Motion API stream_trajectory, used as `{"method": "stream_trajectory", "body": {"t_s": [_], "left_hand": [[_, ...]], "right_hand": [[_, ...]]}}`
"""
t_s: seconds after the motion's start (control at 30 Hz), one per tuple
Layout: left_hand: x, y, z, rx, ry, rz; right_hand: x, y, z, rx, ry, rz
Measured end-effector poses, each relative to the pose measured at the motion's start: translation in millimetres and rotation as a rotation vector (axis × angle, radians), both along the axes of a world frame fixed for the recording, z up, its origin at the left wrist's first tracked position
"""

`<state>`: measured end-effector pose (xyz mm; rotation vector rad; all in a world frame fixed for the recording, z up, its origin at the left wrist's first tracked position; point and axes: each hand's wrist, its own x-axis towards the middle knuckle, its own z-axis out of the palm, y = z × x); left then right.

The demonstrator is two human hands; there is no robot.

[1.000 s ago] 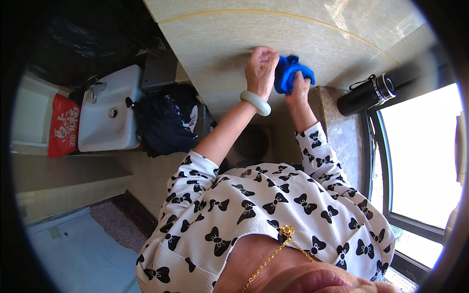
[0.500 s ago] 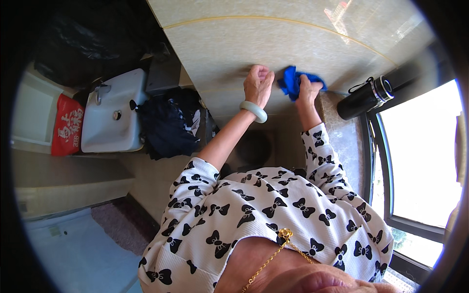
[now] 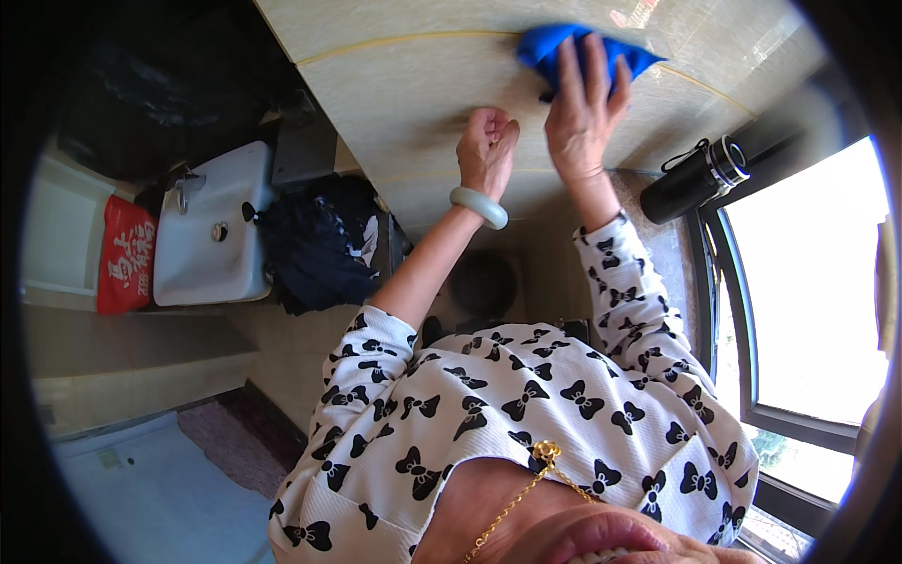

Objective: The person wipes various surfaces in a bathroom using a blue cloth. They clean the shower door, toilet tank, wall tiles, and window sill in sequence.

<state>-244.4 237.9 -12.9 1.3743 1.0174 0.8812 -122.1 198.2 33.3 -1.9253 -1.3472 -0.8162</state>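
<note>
My right hand [image 3: 584, 117] presses a blue cloth [image 3: 554, 52] against the beige tiled wall [image 3: 404, 85], high up near a yellowish tile joint. Its fingers are spread over the cloth, which looks slightly blurred. Lower and to the left, my left hand [image 3: 487, 150] is loosely curled close to the wall, with nothing visible in it. Whether its knuckles touch the tile I cannot tell. A pale bangle [image 3: 479, 208] circles my left wrist.
A black flask [image 3: 691, 183] stands on the stone ledge [image 3: 648, 240] beside the bright window [image 3: 799, 282]. To the left are dark clothes [image 3: 319, 249], a white sink [image 3: 211, 235] and a red bag [image 3: 127, 254]. A dark round vessel [image 3: 484, 285] sits below.
My right hand has moved up the wall with the blue cloth, and its fingers have spread over it. The left hand has shifted only slightly to the left.
</note>
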Motion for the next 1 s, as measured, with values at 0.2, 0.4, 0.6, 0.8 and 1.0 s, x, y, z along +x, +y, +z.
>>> {"method": "stream_trajectory", "body": {"t_s": [0.2,0.4,0.6,0.8,1.0], "left_hand": [[-2,-13,-1,-0.090,0.095,-0.073],[2,-23,-9,-0.082,0.215,-0.147],[-6,-23,-23,-0.051,0.298,-0.223],[-18,-17,-56,-0.049,0.453,-0.188],[-23,-15,-86,-0.102,0.451,-0.123]], "right_hand": [[-3,-39,-86,-0.074,0.117,0.003],[29,-50,-83,0.052,0.205,-0.005],[66,-60,-93,0.116,0.160,-0.143],[32,-52,-160,0.255,0.632,-0.419],[-30,-14,-189,0.455,1.682,-0.218]]}}
